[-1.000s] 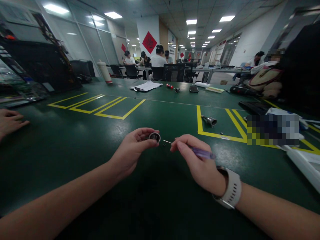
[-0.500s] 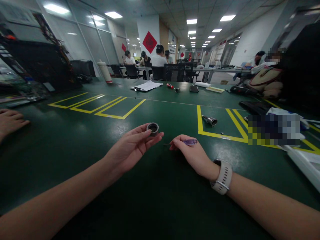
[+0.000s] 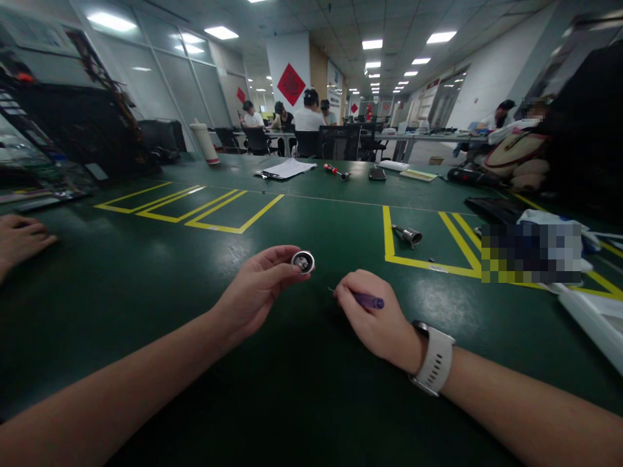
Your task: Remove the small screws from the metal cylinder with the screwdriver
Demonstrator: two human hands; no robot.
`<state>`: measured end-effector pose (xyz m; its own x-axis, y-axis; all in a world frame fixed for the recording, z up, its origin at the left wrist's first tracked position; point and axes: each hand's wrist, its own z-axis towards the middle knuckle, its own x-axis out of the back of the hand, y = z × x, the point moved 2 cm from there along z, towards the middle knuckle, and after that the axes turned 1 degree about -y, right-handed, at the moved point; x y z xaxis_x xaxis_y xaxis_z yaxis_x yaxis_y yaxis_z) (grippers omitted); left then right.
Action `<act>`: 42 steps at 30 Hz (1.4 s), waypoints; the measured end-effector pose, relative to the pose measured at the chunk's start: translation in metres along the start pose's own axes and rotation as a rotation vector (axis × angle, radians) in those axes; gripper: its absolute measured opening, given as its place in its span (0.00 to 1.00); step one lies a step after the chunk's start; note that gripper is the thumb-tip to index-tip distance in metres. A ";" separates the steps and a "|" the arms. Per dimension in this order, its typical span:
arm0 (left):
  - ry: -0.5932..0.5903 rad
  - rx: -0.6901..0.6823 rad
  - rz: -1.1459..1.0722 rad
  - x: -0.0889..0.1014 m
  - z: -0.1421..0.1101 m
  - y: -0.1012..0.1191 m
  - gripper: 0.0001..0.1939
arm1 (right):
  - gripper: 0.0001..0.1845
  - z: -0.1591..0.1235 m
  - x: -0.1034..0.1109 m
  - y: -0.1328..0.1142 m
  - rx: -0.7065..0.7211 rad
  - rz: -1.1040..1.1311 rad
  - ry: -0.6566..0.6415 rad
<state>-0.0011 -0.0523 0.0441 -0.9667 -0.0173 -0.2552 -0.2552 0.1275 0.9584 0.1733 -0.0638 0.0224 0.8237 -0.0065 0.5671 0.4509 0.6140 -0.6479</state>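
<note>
Between thumb and fingers, my left hand [image 3: 260,285] grips a small round metal part [image 3: 303,262], like a short ring or cap. Its open face is turned toward me and shows pale and dark details inside. Closed around a small screwdriver [image 3: 368,300] with a purple handle, my right hand [image 3: 367,311] is to the right of the ring and apart from it. The thin shaft points left, toward the left hand. Farther right, a cone-shaped metal piece [image 3: 409,235] lies on the green table [image 3: 292,402] inside a yellow tape outline.
Another person's hand [image 3: 24,240] rests at the left edge. Toward the back are a clipboard with papers [image 3: 287,168], a red-handled screwdriver [image 3: 331,168], a dark phone [image 3: 377,173] and a tall cup [image 3: 204,143]. A tiny dark part [image 3: 431,260] lies near the cone piece. A white tray [image 3: 591,318] is at right.
My left hand has turned the ring part so that its inside faces me more. My right hand has lowered slightly and rotated the screwdriver, its handle end now toward me.
</note>
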 end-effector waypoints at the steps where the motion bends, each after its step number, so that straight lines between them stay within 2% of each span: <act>1: -0.004 -0.008 0.022 0.000 0.000 -0.001 0.12 | 0.12 -0.002 0.002 -0.002 0.057 0.009 0.038; 5: -0.019 -0.067 0.112 -0.001 -0.003 -0.003 0.11 | 0.09 -0.008 0.009 -0.016 0.326 0.061 0.147; 7: -0.031 -0.098 0.156 -0.002 -0.005 -0.004 0.11 | 0.08 -0.010 0.009 -0.022 0.433 0.052 0.127; 10: -0.045 -0.118 0.209 -0.004 -0.009 -0.005 0.11 | 0.07 -0.010 0.005 -0.029 0.500 0.005 0.079; 18: -0.071 -0.147 0.274 -0.007 -0.016 -0.006 0.10 | 0.09 -0.010 0.002 -0.031 0.498 -0.088 0.073; 29: -0.033 -0.161 0.293 -0.010 -0.024 -0.001 0.08 | 0.08 -0.014 0.000 -0.037 0.531 -0.146 0.066; 38: -0.039 -0.146 0.292 -0.010 -0.023 -0.002 0.06 | 0.07 -0.016 0.001 -0.041 0.559 -0.156 0.055; 42: -0.036 -0.141 0.284 -0.010 -0.023 -0.002 0.05 | 0.09 -0.015 0.000 -0.042 0.524 -0.206 0.041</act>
<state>0.0090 -0.0748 0.0476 -0.9991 0.0347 0.0232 0.0226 -0.0161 0.9996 0.1597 -0.1015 0.0419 0.7538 -0.1921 0.6284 0.3814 0.9066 -0.1804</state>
